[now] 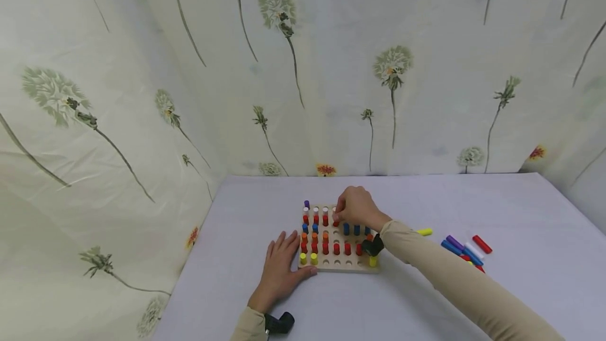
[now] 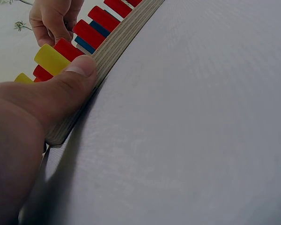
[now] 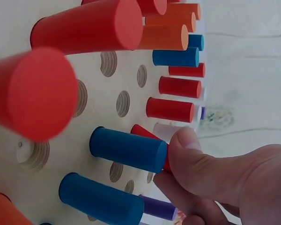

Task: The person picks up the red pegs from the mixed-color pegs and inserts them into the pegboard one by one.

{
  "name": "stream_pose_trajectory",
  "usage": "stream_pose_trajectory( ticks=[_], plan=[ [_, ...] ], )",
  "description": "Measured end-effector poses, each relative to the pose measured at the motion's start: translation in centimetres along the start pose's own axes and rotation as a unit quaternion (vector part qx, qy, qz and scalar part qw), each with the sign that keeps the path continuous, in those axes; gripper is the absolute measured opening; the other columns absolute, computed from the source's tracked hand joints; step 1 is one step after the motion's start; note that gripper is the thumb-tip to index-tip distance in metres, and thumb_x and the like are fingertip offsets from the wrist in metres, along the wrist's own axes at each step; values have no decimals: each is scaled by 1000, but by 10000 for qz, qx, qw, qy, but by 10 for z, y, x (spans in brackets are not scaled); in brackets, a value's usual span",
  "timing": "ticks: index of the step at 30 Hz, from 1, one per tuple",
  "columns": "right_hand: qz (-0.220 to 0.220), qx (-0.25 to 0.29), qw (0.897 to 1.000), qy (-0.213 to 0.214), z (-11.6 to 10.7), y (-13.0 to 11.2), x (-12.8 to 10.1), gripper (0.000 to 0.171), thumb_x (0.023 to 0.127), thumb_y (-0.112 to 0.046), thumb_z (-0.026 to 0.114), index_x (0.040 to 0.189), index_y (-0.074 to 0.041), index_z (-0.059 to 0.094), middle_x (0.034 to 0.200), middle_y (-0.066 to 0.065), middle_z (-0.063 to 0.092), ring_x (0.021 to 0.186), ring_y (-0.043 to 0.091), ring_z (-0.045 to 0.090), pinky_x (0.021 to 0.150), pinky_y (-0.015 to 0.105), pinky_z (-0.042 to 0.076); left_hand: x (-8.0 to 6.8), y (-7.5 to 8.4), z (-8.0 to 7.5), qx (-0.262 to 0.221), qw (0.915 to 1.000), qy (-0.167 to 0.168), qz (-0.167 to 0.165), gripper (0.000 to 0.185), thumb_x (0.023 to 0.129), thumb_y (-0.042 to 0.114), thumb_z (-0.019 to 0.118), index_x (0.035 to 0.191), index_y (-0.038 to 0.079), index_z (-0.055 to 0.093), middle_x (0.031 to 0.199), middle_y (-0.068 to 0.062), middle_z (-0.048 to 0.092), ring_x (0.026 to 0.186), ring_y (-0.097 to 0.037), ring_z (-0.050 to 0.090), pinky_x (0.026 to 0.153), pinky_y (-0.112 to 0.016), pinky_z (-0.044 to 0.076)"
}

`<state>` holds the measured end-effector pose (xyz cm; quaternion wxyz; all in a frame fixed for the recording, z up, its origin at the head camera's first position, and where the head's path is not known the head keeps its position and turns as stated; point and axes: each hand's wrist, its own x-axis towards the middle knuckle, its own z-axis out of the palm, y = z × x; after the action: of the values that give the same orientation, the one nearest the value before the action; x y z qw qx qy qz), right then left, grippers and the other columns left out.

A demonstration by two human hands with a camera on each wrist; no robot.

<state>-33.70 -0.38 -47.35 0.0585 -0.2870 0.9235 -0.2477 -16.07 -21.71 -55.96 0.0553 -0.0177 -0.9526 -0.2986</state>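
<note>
A wooden pegboard (image 1: 342, 269) with rows of coloured pegs stands on the table in the head view. My left hand (image 1: 281, 267) lies at its front left corner, fingers extended along the left side and thumb against the front edge. Over the back rows, my right hand (image 1: 356, 207) pinches a red peg (image 3: 145, 133) between thumb and finger. In the right wrist view a blue peg (image 3: 129, 149) partly covers that red peg, and its lower end is hidden. Yellow pegs (image 2: 51, 58) stand close to my left thumb in the left wrist view.
Right of the board lie several loose pegs, among them a red peg (image 1: 482, 243) and a purple peg (image 1: 455, 242). A single yellow peg (image 1: 424, 232) lies nearer the right sleeve. Patterned cloth (image 1: 331, 67) hangs behind the table.
</note>
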Motion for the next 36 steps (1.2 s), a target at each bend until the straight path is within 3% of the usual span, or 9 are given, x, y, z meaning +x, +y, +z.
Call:
stream_pose_trajectory(
  ticks=[9,15,21,27,32,36],
  plan=[
    [123,115,9998,-71,5,-6,0,19,83,-22,92,71,-18,78,69,-6,71,69,16,60,64,29,47,0,2,0,37,10000,-36,-24,90,91,60,76,159,7,49,169,-12,42,162,-41,24,131,-69,13],
    [309,-232,9992,-48,10,-14,-1,22,83,-23,93,70,-18,76,68,-6,69,70,17,58,64,30,48,0,4,0,-41,9999,-89,-35,90,91,59,77,158,6,49,169,-13,42,162,-42,24,131,-69,12],
    [222,-508,9985,12,8,-17,0,22,83,-26,93,69,-21,77,67,-9,69,70,16,58,65,32,51,0,1,0,-10,10000,-14,-5,90,91,62,75,158,7,50,169,-12,43,162,-41,24,130,-69,13],
    [137,-748,9971,-62,6,-18,-1,23,86,-28,90,69,-22,77,73,-7,67,83,21,54,70,34,46,1,-1,3,-53,10000,23,30,91,91,64,75,158,7,50,169,-13,43,162,-42,24,130,-70,14],
    [60,-608,9980,-184,6,-16,-3,16,87,-30,90,76,-22,82,78,-7,71,90,23,52,76,38,45,-1,0,2,-71,10000,-2,-5,91,91,62,76,158,6,50,168,-13,43,162,-42,24,130,-70,13],
    [-257,-169,9995,-123,0,-8,-3,8,88,-27,89,88,-19,87,85,-6,77,91,20,59,79,38,51,0,1,1,-73,10000,-8,0,91,91,61,77,157,5,50,168,-14,43,162,-43,23,130,-69,13]
  ],
)
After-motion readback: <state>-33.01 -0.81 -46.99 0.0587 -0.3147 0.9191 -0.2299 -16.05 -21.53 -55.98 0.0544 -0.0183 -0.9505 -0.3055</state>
